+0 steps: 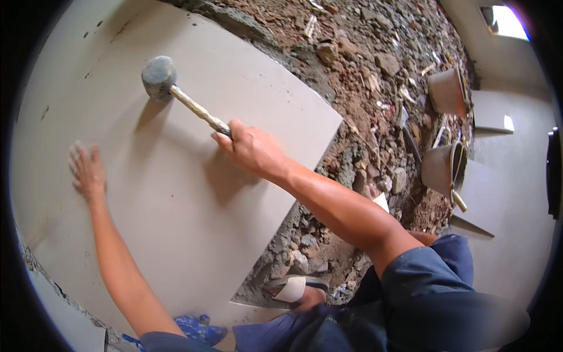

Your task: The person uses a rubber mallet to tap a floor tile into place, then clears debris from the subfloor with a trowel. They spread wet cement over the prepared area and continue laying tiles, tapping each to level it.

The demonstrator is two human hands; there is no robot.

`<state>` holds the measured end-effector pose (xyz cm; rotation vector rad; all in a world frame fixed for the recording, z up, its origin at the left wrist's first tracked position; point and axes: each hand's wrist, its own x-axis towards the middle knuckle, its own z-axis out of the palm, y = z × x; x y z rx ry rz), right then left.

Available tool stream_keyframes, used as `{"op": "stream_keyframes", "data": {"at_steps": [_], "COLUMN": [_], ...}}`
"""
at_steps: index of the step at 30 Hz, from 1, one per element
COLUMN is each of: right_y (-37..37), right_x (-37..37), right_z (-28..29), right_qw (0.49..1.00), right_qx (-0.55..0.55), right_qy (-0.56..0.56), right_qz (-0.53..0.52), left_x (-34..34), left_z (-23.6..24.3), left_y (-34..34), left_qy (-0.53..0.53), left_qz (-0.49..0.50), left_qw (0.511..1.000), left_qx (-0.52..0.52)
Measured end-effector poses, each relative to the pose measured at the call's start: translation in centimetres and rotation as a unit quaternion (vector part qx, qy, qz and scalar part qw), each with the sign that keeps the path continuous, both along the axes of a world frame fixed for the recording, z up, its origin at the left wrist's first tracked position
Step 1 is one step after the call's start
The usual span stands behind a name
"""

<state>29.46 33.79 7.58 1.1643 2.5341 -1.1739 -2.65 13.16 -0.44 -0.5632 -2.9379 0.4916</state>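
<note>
My right hand point(252, 148) is closed round the handle end of a rubber mallet point(159, 78). The mallet has a dark grey, dusty round head and a worn, pale handle. Its head hangs over a large light grey tile point(193, 246), with a shadow beside it, so it seems raised off the surface. To the left, my left hand point(87, 170) is held out over the same tile, fingers apart and a little blurred, with nothing in it. Whether its palm presses on the tile I cannot tell.
Earth and stone rubble point(375, 70) borders the tile's right edge. Two buckets, one farther point(447, 92) and one nearer point(441, 169), lean at the right by a wooden-handled tool point(459, 200). My sandalled foot point(299, 290) is near the tile corner. Blue crumpled material point(200, 330) lies at the bottom.
</note>
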Motion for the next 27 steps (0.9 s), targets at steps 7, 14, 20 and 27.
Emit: {"op": "stream_keyframes", "data": {"at_steps": [7,14,20,27], "right_y": [0.3,2.3,3.5,4.1], "right_x": [-1.6,-3.0,-3.5,-5.1], "right_z": [0.4,1.9,1.7,2.8], "right_qw": [0.997,0.991,0.983,0.979], "right_qx": [0.005,0.035,0.064,0.086], "right_qy": [0.077,0.123,0.17,0.186], "right_qz": [0.01,-0.026,0.003,-0.008], "left_x": [15.0,14.8,14.7,14.6], "left_z": [3.4,5.2,5.4,6.6], "left_y": [8.8,9.4,9.7,10.0], "left_qy": [-0.158,-0.212,-0.231,-0.244], "left_qz": [-0.185,-0.156,-0.14,-0.132], "left_qw": [0.966,0.961,0.959,0.958], "left_qx": [0.083,0.09,0.082,0.069]}}
